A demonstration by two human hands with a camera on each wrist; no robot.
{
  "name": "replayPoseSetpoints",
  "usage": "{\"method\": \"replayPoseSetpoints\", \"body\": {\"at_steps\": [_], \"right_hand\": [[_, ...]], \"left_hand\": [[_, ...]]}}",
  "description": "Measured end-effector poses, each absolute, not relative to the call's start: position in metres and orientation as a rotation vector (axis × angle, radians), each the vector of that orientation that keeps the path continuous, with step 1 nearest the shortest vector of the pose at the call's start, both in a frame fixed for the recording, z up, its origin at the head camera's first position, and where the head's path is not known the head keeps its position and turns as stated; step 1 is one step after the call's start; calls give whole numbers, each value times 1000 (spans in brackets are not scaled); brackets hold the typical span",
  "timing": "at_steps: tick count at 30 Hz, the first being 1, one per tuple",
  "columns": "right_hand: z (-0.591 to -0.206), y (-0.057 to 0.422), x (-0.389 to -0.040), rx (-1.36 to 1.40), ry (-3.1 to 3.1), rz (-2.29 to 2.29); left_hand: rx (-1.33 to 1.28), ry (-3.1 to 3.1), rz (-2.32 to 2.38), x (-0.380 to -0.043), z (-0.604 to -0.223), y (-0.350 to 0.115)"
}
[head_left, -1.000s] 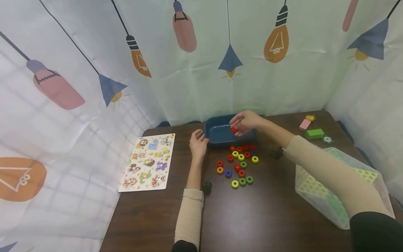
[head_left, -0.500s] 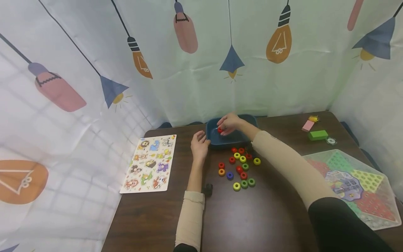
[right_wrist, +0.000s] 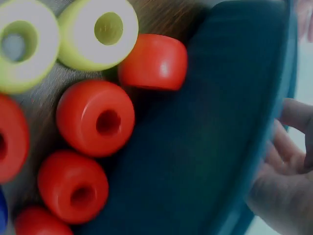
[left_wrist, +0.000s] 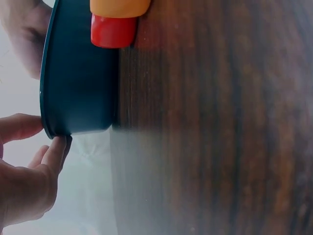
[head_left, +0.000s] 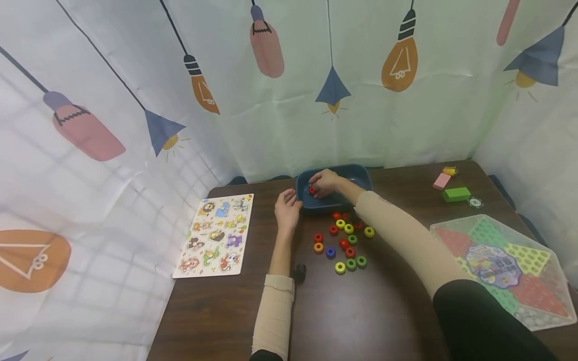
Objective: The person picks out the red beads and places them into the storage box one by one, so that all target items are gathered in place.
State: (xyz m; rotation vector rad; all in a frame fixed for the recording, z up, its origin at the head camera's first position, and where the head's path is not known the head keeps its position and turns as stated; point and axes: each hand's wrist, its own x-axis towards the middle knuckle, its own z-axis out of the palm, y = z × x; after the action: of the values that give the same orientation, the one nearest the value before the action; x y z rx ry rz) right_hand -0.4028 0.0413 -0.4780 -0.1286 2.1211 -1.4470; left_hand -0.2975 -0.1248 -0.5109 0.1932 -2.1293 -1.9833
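In the head view, a blue plastic tray point(head_left: 361, 175) stands at the back of the table. My left hand point(head_left: 287, 210) is at its left end; the left wrist view shows one digit on the rim and other fingers point(left_wrist: 55, 152) against the outer wall. My right hand point(head_left: 326, 183) reaches into the tray, fingertips down around a red bead point(head_left: 312, 190). In the right wrist view that hand point(right_wrist: 286, 171) is partly hidden behind the tray wall. Several loose beads lie before the tray, among them red point(right_wrist: 95, 117), yellow point(right_wrist: 98, 34), green point(head_left: 361, 261), blue point(head_left: 330, 252) and orange point(head_left: 318, 247).
A white animal puzzle board point(head_left: 214, 235) lies at the left. On the right are a hexagonal clear game box point(head_left: 501, 271), a green block point(head_left: 456, 194), a pink block point(head_left: 441, 181), a small yellow object point(head_left: 449, 171) and a round chip-like disc point(head_left: 475, 202). A printed curtain point(head_left: 298, 125) hangs behind the table.
My right hand has moved left and down into the tray with the red bead. My left hand stays at the tray's left end.
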Motion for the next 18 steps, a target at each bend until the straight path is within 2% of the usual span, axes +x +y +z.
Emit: {"method": "replayPoseSetpoints", "body": {"at_steps": [5,12,18], "right_hand": [[-458,55,-384,-343,2298,-1394],[-422,82,-336,-596,2269,-1424],[-425,104,-291,-608,2158,-1347]], "left_hand": [[167,-2117,-2007,-297,-511,-125],[188,-2121,-2010,-298,-511,-126],[197,-2110,-2004,-299,-511,-126]]}}
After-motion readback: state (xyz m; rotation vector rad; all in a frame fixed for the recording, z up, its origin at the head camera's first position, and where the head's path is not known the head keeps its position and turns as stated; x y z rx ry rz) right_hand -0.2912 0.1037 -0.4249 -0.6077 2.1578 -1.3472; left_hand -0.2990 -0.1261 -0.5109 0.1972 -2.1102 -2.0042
